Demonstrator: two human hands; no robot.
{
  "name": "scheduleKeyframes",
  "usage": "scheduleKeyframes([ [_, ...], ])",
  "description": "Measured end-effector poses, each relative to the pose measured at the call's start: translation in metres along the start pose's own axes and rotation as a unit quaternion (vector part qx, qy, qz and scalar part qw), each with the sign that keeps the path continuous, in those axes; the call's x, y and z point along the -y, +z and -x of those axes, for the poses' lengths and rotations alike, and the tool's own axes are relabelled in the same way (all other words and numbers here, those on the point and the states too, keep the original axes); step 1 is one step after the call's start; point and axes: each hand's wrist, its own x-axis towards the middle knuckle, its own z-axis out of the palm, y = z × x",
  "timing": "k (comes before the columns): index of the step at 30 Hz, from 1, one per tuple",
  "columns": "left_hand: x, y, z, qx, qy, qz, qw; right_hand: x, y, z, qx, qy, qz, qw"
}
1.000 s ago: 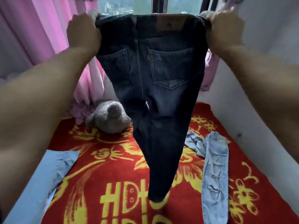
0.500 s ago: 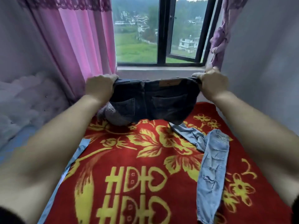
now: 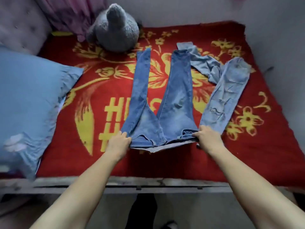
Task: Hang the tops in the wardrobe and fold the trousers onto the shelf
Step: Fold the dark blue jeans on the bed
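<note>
While left hand [image 3: 118, 142] and right hand [image 3: 207, 138] pinch jeans [image 3: 175, 103] by waistband corners, 6 o'clock: limp, weighty denim, likely best held there.

Fingertips of my left hand [image 3: 118, 142] and right hand [image 3: 208, 139] are hiding under the waistband of the blue jeans [image 3: 175, 103], my right hand is covering the near end of the pale jeans [image 3: 227, 93], blue pillow [image 3: 28, 96] is running off the left edge

Arms outstretched, left hand [image 3: 118, 142] grip curled on jeans [image 3: 176, 96], right hand [image 3: 208, 138] likewise
</note>
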Motion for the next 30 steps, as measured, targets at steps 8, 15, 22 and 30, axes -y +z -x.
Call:
scheduleKeyframes([
  [8, -0.021, 0.057, 0.005, -0.023, -0.002, -0.026, 0.999, 0.004, 0.084, 0.033, -0.031, -0.022, 0.0, 0.999],
  [15, -0.059, 0.189, 0.016, 0.076, 0.015, -0.025, 0.997, 0.021, 0.23, 0.051, -0.046, -0.064, 0.027, 0.997],
  [22, -0.079, 0.27, 0.031, 0.118, -0.007, -0.014, 0.993, 0.037, 0.305, 0.056, 0.092, 0.011, -0.003, 0.996],
  [30, -0.062, 0.237, 0.01, 0.209, 0.003, -0.011, 0.978, 0.037, 0.261, 0.035, 0.184, -0.027, 0.029, 0.982],
])
